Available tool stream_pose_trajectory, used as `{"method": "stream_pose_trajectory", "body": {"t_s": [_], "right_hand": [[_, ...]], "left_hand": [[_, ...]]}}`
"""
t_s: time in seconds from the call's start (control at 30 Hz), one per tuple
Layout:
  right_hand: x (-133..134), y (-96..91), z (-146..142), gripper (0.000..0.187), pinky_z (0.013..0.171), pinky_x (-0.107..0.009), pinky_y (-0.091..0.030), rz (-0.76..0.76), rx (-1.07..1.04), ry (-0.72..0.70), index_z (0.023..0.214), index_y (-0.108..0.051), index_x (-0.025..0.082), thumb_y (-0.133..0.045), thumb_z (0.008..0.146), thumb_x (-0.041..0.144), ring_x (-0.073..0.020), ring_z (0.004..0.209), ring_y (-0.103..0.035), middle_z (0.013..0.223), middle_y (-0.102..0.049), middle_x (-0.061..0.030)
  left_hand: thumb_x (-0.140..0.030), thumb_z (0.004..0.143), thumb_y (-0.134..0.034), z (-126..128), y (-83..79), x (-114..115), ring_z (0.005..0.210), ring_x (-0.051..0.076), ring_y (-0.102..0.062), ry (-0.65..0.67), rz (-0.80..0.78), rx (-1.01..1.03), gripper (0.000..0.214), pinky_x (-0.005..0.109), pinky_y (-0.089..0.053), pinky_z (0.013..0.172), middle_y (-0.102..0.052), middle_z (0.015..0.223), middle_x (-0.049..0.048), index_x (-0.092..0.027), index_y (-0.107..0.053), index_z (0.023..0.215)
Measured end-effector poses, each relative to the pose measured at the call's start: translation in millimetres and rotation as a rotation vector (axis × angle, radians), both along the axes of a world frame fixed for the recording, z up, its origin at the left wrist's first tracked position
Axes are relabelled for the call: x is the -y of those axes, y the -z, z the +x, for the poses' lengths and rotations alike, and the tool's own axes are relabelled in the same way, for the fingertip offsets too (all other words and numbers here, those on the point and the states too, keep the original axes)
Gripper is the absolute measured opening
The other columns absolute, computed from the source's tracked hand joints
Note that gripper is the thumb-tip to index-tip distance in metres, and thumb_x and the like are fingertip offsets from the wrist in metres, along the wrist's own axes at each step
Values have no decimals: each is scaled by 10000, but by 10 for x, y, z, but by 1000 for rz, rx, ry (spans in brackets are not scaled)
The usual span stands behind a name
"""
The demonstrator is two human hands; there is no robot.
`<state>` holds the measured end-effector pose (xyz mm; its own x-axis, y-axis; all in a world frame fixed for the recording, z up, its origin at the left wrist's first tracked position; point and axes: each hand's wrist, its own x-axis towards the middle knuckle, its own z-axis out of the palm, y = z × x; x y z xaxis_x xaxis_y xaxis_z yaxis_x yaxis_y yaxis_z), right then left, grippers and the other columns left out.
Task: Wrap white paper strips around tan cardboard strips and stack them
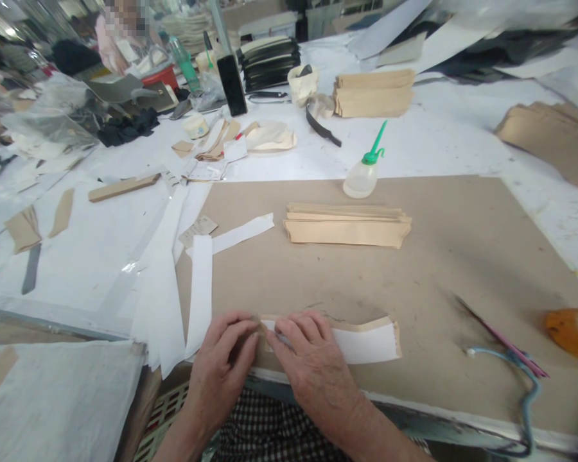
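Observation:
In front of me on the board lies a tan strip with a white strip on top; a narrow tan margin shows along the far edge and right end. My left hand is at the left end, its fingers curled and thumb and fingertips pinched on the tan strip. My right hand rests over the white strip just to the right, fingers together and pressing down, fingertips close to the left hand's. A small greyish patch shows under its index finger; I cannot tell what it is. Both hands partly hide the strips' left part.
Beyond the hands lies a stack of tan strips, with a green-nozzled bottle behind. A pointed pink-handled tool and a blue cord lie right, near an amber object. White paper strips lie left.

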<state>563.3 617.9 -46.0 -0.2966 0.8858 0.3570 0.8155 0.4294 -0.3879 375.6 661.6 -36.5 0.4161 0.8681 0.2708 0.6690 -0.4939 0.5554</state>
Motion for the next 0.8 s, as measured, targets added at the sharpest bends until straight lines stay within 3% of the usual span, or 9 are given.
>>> {"method": "stream_pose_trajectory", "body": {"t_s": [0.2,0.8], "right_hand": [[6,11,-6,225,948,-485,-389,-19,-6,-5,1197,-634,127,-574,981,147,-267,987,-511,1052,-627,-84],[18,19,24,224,953,-498,-380,-70,-27,-19,1200,-617,137,-582,979,151,-275,1014,-496,1107,-613,-85]], "left_hand": [[-278,962,-603,133,36,-71,1073,198,-614,-119,23,-4,90,347,-515,954,-631,1129,57,-224,-666,996],[-162,975,-569,84,72,-101,1044,205,-591,52,210,-159,143,357,-511,927,-612,1140,77,-200,-636,1096]]}}
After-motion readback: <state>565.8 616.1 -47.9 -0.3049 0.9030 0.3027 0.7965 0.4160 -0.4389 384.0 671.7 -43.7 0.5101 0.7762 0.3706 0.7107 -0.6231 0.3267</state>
